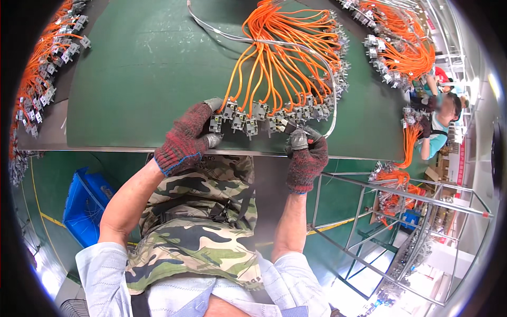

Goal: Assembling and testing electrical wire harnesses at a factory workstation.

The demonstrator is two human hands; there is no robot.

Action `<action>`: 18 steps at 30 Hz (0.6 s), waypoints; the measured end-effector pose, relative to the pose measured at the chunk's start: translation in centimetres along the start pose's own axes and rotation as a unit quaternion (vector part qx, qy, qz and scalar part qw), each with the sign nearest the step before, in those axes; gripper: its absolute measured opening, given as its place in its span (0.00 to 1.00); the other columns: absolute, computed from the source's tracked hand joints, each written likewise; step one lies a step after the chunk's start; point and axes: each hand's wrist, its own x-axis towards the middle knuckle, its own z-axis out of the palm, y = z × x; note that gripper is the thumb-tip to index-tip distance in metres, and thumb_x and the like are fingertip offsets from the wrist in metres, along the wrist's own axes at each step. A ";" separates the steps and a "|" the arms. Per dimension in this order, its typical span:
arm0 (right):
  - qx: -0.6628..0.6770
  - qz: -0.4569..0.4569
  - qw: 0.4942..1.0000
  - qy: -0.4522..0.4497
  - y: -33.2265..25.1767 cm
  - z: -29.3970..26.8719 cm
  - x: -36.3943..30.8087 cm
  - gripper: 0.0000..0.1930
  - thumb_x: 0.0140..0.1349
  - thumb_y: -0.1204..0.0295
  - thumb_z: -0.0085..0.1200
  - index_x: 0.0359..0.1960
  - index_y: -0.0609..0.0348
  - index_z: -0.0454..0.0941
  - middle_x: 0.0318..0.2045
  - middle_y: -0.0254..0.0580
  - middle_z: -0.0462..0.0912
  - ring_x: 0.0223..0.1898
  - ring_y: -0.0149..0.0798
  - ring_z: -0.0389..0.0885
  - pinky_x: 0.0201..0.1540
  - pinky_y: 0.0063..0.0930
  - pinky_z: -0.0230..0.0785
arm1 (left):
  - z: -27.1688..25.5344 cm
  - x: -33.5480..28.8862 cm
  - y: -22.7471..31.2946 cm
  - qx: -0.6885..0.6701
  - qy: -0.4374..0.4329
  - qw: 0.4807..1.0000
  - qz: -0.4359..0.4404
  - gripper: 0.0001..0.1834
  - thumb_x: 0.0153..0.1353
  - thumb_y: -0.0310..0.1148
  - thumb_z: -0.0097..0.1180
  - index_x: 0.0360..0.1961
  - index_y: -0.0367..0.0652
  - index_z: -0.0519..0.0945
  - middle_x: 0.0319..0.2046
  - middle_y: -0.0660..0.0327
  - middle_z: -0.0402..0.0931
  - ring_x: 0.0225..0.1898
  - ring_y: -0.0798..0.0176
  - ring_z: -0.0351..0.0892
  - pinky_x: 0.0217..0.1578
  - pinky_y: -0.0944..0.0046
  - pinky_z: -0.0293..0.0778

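Observation:
My left hand point(189, 134), in a dark red knit glove with grey fingertips, has its thumb and a finger on either side of a grey connector point(215, 124) at the left end of a row. In the same kind of glove, my right hand point(307, 158) pinches a small black plug point(289, 127) beside the connectors in the middle of that row. A white cable point(335, 100) loops round the right side and runs down to this hand. Orange wires point(266, 63) fan out from a bundle to the several grey connectors. Gloved fingers partly hide the plug.
The green tabletop point(137, 68) ends in a straight edge close to my body. More orange wire bundles lie far left point(58, 47) and far right point(406, 53). Below the table are a blue bin point(87, 208) and a metal frame point(401, 198). Another person point(441, 124) stands at the right.

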 end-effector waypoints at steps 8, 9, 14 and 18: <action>-0.091 -0.041 0.995 -0.026 0.3 -0.5 0.2 0.16 0.67 0.68 0.71 0.49 0.64 0.82 0.29 0.37 0.86 0.25 0.27 0.81 0.26 0.21 0.73 | -0.2 1.4 -1.2 0.191 0.001 0.973 0.126 0.46 0.50 0.30 0.78 0.72 0.42 0.72 0.53 0.46 0.80 0.54 0.40 0.84 0.56 0.49 0.82; -0.046 -0.054 0.997 -0.009 -0.3 0.1 -0.3 0.16 0.66 0.69 0.72 0.49 0.64 0.82 0.30 0.37 0.86 0.26 0.27 0.81 0.26 0.21 0.74 | -0.3 1.7 -1.8 0.192 0.003 0.973 0.125 0.46 0.50 0.30 0.78 0.72 0.42 0.72 0.53 0.46 0.80 0.54 0.40 0.84 0.56 0.49 0.82; -0.047 -0.046 0.997 0.038 -0.2 1.6 -0.8 0.16 0.64 0.69 0.75 0.48 0.63 0.84 0.35 0.38 0.88 0.28 0.27 0.83 0.26 0.22 0.78 | 0.2 2.2 -2.4 0.207 -0.016 0.964 0.165 0.45 0.48 0.37 0.79 0.68 0.39 0.74 0.51 0.47 0.81 0.52 0.37 0.80 0.51 0.44 0.81; -0.063 -0.051 0.996 0.040 -0.3 2.3 -0.6 0.16 0.64 0.66 0.75 0.47 0.62 0.84 0.35 0.36 0.87 0.28 0.25 0.82 0.26 0.22 0.77 | 0.3 2.4 -2.1 0.233 -0.011 0.958 0.167 0.45 0.48 0.38 0.79 0.68 0.39 0.74 0.49 0.48 0.81 0.52 0.37 0.81 0.51 0.44 0.81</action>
